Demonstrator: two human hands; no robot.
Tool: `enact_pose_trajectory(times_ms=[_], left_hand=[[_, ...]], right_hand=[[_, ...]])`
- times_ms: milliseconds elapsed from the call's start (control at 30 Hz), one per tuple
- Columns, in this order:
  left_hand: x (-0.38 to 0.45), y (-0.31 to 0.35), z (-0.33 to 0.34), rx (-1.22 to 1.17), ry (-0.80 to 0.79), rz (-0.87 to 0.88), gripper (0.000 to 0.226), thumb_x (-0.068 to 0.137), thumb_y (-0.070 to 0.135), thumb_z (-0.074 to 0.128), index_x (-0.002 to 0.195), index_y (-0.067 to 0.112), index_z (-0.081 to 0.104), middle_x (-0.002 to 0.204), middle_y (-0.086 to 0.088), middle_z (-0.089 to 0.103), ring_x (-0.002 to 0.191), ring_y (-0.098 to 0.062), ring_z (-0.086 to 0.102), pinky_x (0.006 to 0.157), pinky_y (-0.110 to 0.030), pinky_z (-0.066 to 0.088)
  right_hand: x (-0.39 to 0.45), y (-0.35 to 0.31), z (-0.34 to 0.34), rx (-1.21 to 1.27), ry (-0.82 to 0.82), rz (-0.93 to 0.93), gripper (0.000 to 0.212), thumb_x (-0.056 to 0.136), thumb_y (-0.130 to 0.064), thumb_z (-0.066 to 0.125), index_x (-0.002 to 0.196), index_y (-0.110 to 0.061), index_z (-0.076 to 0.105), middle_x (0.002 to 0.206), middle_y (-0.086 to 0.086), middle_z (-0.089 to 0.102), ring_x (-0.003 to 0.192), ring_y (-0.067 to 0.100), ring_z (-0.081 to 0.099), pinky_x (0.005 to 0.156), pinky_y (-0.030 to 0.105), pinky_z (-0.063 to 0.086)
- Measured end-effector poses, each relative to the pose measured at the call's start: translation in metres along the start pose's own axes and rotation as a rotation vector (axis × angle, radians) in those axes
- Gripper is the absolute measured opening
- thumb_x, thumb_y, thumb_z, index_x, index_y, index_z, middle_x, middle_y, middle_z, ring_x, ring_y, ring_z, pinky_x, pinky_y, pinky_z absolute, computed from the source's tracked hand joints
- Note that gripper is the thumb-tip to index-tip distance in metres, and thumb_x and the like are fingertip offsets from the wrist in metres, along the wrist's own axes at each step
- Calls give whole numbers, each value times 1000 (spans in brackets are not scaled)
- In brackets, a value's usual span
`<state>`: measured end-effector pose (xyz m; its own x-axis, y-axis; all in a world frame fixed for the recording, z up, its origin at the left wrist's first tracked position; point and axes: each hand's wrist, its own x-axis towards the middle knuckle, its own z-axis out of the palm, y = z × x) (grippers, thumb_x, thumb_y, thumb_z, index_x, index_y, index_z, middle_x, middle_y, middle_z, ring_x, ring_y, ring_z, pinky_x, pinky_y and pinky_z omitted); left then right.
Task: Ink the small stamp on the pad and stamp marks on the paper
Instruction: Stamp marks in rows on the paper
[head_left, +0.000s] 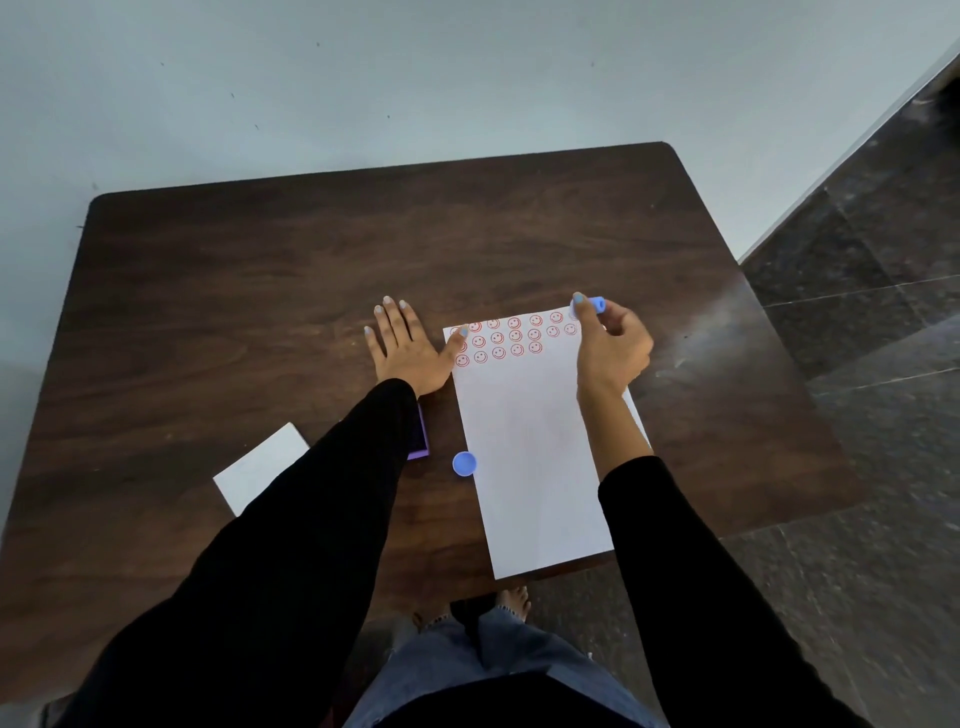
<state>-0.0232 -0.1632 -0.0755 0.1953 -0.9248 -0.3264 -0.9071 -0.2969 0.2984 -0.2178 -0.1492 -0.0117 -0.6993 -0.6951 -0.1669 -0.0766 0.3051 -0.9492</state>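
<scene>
Head view: right hand (613, 345) pinches the stamp (596, 304) over the paper (524, 441), left hand (410, 345) spread flat, thumb pinning its corner.

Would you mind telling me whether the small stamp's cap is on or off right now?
Off. The round blue cap lies on the table beside the paper, while the right hand holds the stamp.

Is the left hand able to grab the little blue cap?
Probably yes. The left hand lies flat and empty, and the blue cap sits uncovered on the table just beside the paper.
</scene>
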Motion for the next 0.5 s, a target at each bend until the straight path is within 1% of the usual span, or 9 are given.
enact_pose_trajectory(times_ms=[100, 167, 200, 233, 267, 300, 333, 400, 500], left_hand=[[-1, 1, -12, -92, -59, -23, 106, 77, 83, 13, 148, 8, -7, 158, -12, -17, 144, -25, -20, 115, -46, -14], [-8, 1, -22, -241, -43, -35, 105, 77, 82, 17, 149, 8, 2, 159, -13, -10, 146, -26, -14, 116, -47, -9], [-15, 0, -26, -297, 11, -17, 102, 78, 81, 23, 149, 8, 10, 159, -14, -1, 147, -28, -5, 117, -47, -3], [-23, -2, -28, -321, 84, 29, 96, 80, 77, 33, 147, 9, 20, 158, -14, 13, 146, -30, 7, 117, -48, 6], [-35, -3, -29, -319, 164, 100, 88, 81, 71, 44, 143, 11, 31, 152, -13, 29, 141, -31, 22, 114, -47, 16], [-48, -4, -29, -314, 227, 180, 78, 80, 65, 54, 136, 13, 42, 141, -10, 44, 132, -29, 36, 108, -45, 25], [-62, -5, -28, -307, 252, 247, 68, 77, 61, 61, 127, 15, 51, 128, -7, 55, 121, -26, 46, 102, -42, 31], [-87, -4, -28, -249, 196, 329, 57, 70, 56, 72, 112, 19, 60, 109, 0, 63, 103, -20, 54, 92, -37, 39], [-115, -4, -26, -189, -26, 352, 59, 61, 47, 81, 109, 18, 61, 103, 2, 65, 92, -13, 56, 82, -31, 48]], right_hand=[[-1, -5, -5, 102, -20, 55, 27, 72, -37, 78, 89, -17, 71, 85, -2, 73, 79, 11, 68, 77, 30, 57], [-3, -7, -8, 176, -39, 78, 25, 70, -34, 80, 86, -16, 71, 81, -3, 73, 76, 7, 67, 67, 19, 52], [-5, -8, -9, 201, -49, 86, 25, 70, -33, 80, 86, -15, 72, 80, -4, 72, 75, 4, 66, 64, 14, 48], [-6, -9, -9, 220, -57, 99, 27, 70, -32, 80, 86, -13, 72, 78, -5, 72, 73, 2, 65, 60, 10, 45], [-8, -10, -10, 239, -64, 117, 27, 70, -32, 80, 87, -12, 72, 76, -7, 71, 71, 1, 64, 57, 7, 43], [-11, -11, -10, 260, -72, 136, 27, 70, -31, 81, 87, -11, 72, 73, -9, 69, 69, 0, 63, 55, 5, 42], [-15, -12, -9, 279, -85, 152, 27, 70, -30, 81, 87, -10, 72, 72, -10, 68, 68, -1, 62, 55, 6, 42], [-22, -13, -7, 289, -130, 174, 25, 71, -27, 80, 85, -8, 73, 70, -9, 67, 68, 2, 62, 59, 12, 45], [-37, -13, 0, 261, -239, 208, 23, 73, -27, 78, 86, -8, 72, 78, 1, 70, 77, 15, 65, 70, 27, 55]])
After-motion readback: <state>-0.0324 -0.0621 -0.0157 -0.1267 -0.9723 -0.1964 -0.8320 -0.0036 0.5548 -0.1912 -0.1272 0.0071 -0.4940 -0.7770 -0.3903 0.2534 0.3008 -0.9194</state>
